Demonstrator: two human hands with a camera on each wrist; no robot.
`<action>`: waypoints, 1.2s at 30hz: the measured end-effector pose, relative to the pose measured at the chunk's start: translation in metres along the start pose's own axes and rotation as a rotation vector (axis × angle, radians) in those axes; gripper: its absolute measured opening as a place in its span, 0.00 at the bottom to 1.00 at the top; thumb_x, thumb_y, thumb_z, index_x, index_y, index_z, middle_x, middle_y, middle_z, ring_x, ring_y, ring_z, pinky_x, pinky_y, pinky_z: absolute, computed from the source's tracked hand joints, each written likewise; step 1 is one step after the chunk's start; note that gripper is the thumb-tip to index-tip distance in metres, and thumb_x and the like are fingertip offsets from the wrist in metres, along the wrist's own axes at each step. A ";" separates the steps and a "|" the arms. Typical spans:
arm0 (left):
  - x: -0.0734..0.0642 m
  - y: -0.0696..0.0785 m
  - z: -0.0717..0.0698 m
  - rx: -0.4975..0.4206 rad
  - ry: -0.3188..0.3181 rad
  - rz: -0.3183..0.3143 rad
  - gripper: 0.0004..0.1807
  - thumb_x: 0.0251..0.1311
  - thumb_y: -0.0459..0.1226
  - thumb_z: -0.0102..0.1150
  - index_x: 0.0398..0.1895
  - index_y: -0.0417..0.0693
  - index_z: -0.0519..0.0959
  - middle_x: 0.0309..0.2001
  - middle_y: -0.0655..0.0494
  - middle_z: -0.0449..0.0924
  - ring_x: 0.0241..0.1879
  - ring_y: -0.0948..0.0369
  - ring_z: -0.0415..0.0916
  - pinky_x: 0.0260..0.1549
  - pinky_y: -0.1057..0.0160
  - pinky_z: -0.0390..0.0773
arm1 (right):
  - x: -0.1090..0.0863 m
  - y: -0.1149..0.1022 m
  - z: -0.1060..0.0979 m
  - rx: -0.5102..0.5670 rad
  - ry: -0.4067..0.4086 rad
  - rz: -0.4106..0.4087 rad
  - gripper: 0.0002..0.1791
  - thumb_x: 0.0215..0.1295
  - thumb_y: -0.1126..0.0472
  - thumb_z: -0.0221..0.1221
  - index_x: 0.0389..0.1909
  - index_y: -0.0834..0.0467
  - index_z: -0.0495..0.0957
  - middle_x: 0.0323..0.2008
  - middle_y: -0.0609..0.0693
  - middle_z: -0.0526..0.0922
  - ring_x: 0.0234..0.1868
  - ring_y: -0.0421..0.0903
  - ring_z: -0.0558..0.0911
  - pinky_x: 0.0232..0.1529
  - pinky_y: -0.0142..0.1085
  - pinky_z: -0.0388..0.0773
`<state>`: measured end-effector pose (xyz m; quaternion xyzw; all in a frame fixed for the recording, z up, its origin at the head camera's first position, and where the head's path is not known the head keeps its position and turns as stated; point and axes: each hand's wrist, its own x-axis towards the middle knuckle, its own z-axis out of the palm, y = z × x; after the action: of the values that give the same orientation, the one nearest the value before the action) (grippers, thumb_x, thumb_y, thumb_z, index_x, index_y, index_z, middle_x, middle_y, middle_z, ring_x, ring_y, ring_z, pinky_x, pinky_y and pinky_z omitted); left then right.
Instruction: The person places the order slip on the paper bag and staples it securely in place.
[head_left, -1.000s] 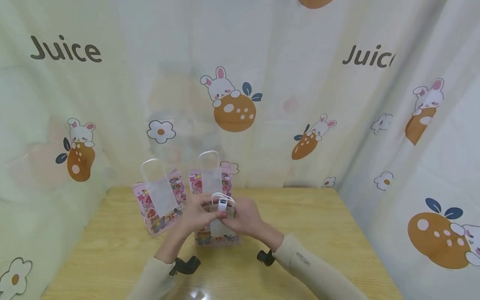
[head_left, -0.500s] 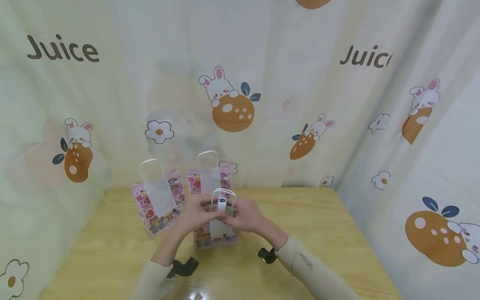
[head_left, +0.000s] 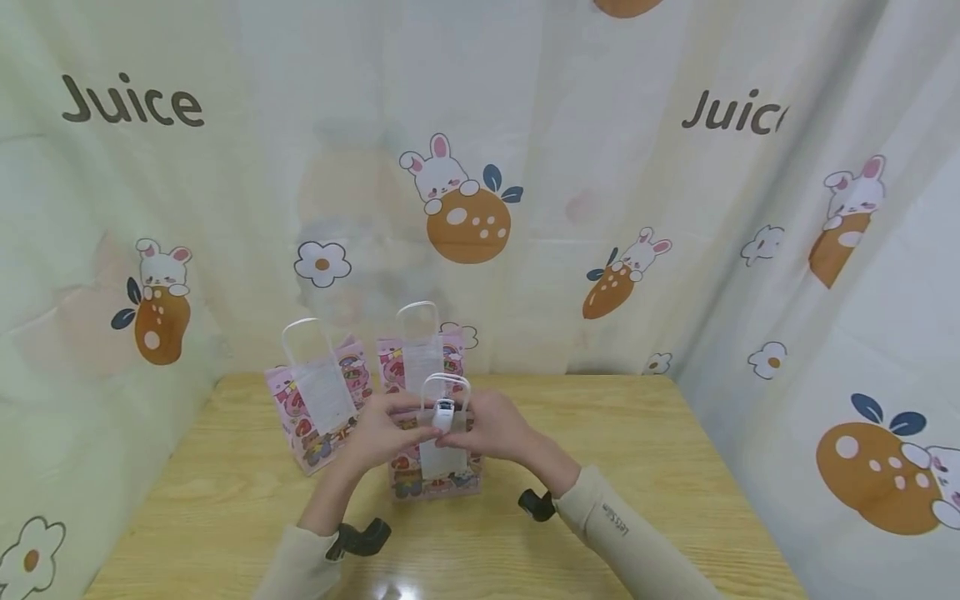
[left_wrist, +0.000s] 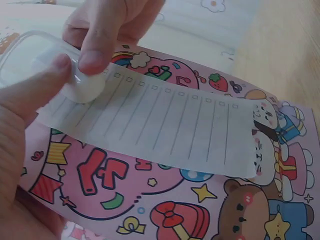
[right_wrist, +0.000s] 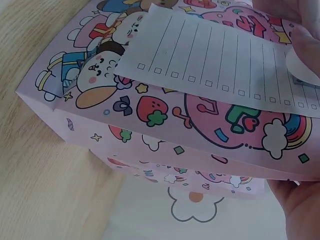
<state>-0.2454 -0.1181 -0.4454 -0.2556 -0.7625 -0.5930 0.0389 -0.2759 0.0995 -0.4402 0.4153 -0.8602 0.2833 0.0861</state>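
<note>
A pink cartoon-printed paper gift bag [left_wrist: 135, 202] with a white twin handle [head_left: 447, 377] stands between my hands. Against its front lies a white paper slip [left_wrist: 155, 122] with ruled lines and small checkboxes. At the slip's upper end sits a small white stapler [head_left: 443, 417], its metal end facing up in the head view. My left hand [head_left: 381, 432] pinches the stapler from the left, thumb on its white body. From the other side my right hand [head_left: 497, 427] holds it too, thumb pressing beside the left one. Fingers behind the bag's top edge are partly hidden.
Two similar pink bags with white slips and handles stand behind: one at the left [head_left: 281, 387], one directly behind [head_left: 390, 358]. A wooden table [head_left: 637, 500] extends on both sides, with a printed curtain [head_left: 555, 183] at its back edge.
The bag has come slightly toward me and its handles show higher above the hands. The stapler has tilted a little; both hands keep hold of it.
</note>
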 end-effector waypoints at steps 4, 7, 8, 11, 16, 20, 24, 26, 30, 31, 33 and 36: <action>-0.004 0.007 0.001 0.007 0.025 0.031 0.17 0.50 0.29 0.73 0.45 0.35 0.83 0.46 0.45 0.82 0.49 0.48 0.80 0.44 0.57 0.80 | -0.003 -0.001 -0.002 0.076 -0.014 0.083 0.39 0.49 0.47 0.74 0.60 0.57 0.71 0.44 0.49 0.82 0.38 0.42 0.83 0.35 0.31 0.79; -0.004 0.008 0.002 -0.010 0.039 0.019 0.17 0.51 0.29 0.72 0.46 0.35 0.83 0.47 0.45 0.82 0.49 0.47 0.80 0.45 0.57 0.80 | -0.009 -0.004 -0.006 0.018 0.125 0.042 0.45 0.45 0.47 0.77 0.62 0.60 0.68 0.49 0.53 0.80 0.45 0.46 0.82 0.42 0.35 0.80; -0.004 0.008 0.002 -0.015 0.040 0.010 0.17 0.51 0.30 0.72 0.46 0.35 0.83 0.47 0.44 0.82 0.49 0.47 0.79 0.45 0.58 0.80 | -0.011 -0.006 -0.008 -0.015 0.195 -0.006 0.43 0.43 0.48 0.77 0.60 0.61 0.70 0.47 0.53 0.81 0.44 0.46 0.82 0.41 0.37 0.80; -0.004 0.007 0.001 -0.052 0.043 -0.023 0.17 0.51 0.30 0.72 0.46 0.35 0.83 0.49 0.43 0.81 0.49 0.46 0.79 0.43 0.58 0.80 | -0.015 -0.011 -0.012 -0.166 0.420 -0.172 0.34 0.43 0.51 0.78 0.49 0.63 0.76 0.37 0.52 0.82 0.35 0.46 0.81 0.34 0.37 0.78; -0.004 0.003 -0.001 -0.088 0.054 -0.020 0.17 0.50 0.28 0.72 0.46 0.34 0.83 0.49 0.41 0.81 0.48 0.45 0.80 0.42 0.57 0.81 | -0.013 -0.021 -0.014 -0.238 0.622 -0.283 0.17 0.55 0.55 0.70 0.37 0.62 0.77 0.26 0.49 0.80 0.22 0.43 0.78 0.20 0.30 0.73; -0.005 0.001 -0.001 -0.073 0.056 -0.003 0.17 0.50 0.29 0.72 0.46 0.35 0.83 0.48 0.43 0.81 0.49 0.47 0.80 0.44 0.58 0.80 | -0.010 -0.026 -0.011 -0.241 0.582 -0.282 0.14 0.59 0.55 0.67 0.37 0.61 0.79 0.26 0.50 0.83 0.19 0.40 0.79 0.19 0.27 0.73; -0.006 0.002 -0.001 -0.045 0.059 0.008 0.17 0.50 0.30 0.73 0.45 0.37 0.83 0.47 0.47 0.82 0.50 0.49 0.79 0.46 0.59 0.79 | -0.007 -0.029 -0.008 -0.245 0.459 -0.241 0.16 0.58 0.55 0.69 0.41 0.61 0.81 0.32 0.50 0.85 0.21 0.38 0.80 0.22 0.25 0.74; -0.007 0.003 0.000 -0.028 0.065 0.018 0.16 0.50 0.30 0.73 0.44 0.37 0.83 0.46 0.47 0.83 0.50 0.49 0.79 0.46 0.59 0.79 | -0.006 -0.030 -0.005 -0.247 0.423 -0.214 0.17 0.57 0.54 0.69 0.42 0.61 0.82 0.33 0.49 0.85 0.22 0.37 0.79 0.22 0.24 0.73; -0.010 0.004 0.001 -0.039 0.058 0.007 0.16 0.51 0.29 0.72 0.44 0.36 0.84 0.46 0.47 0.82 0.50 0.48 0.79 0.46 0.58 0.79 | -0.006 -0.032 -0.001 -0.235 0.379 -0.170 0.18 0.57 0.53 0.70 0.43 0.60 0.83 0.29 0.45 0.84 0.19 0.35 0.75 0.20 0.23 0.68; -0.010 0.004 0.001 -0.040 0.055 0.010 0.16 0.51 0.29 0.72 0.44 0.36 0.84 0.46 0.46 0.82 0.50 0.48 0.79 0.45 0.58 0.79 | -0.007 -0.032 0.000 -0.232 0.369 -0.161 0.19 0.56 0.53 0.70 0.43 0.60 0.83 0.28 0.45 0.83 0.19 0.35 0.74 0.19 0.23 0.67; -0.009 0.004 0.002 -0.038 0.046 0.023 0.16 0.51 0.29 0.72 0.44 0.35 0.83 0.46 0.46 0.82 0.50 0.48 0.79 0.45 0.58 0.79 | -0.007 -0.033 -0.001 -0.219 0.353 -0.147 0.19 0.56 0.53 0.70 0.44 0.61 0.83 0.28 0.45 0.83 0.18 0.34 0.73 0.19 0.23 0.66; -0.006 0.006 0.002 -0.019 0.048 0.061 0.15 0.50 0.29 0.72 0.44 0.35 0.84 0.46 0.46 0.83 0.49 0.49 0.79 0.45 0.57 0.79 | -0.005 -0.033 -0.004 -0.201 0.335 -0.130 0.18 0.57 0.54 0.70 0.45 0.60 0.83 0.28 0.44 0.83 0.19 0.34 0.73 0.19 0.23 0.67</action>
<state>-0.2372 -0.1170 -0.4427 -0.2648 -0.7475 -0.6049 0.0726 -0.2472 0.0886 -0.4253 0.4064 -0.8290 0.2552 0.2872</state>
